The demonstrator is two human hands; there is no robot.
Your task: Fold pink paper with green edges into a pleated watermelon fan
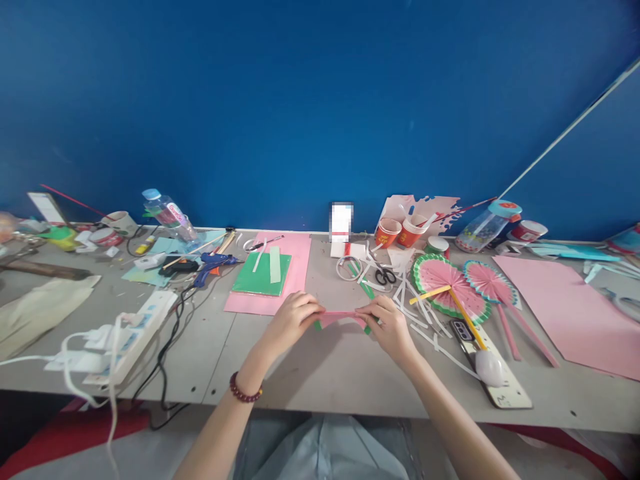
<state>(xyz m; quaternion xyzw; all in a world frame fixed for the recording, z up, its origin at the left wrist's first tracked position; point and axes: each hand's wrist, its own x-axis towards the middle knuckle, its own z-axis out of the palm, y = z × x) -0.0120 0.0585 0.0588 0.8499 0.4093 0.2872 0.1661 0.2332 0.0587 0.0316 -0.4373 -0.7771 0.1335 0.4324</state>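
Stretched between my two hands, just above the table, is a folded pink paper strip with green ends (343, 315). My left hand (296, 318) pinches its left end, thumb and fingers pressed together. The right end is pinched by my right hand (387, 325) in the same way. Behind my left hand a stack of green paper (263, 275) lies on a pink sheet (303, 257). Black scissors (385, 274) and white paper strips (405, 303) are scattered beyond my right hand. Pleated watermelon-patterned paper fans (435, 277) lie farther right.
A blue glue gun (213, 267) and a white power strip (145, 333) with cables are on the left. A phone (507, 380) lies near the front edge at right. Red paper cups (388, 232) and a plastic bottle (173, 217) stand by the blue wall (320, 113).
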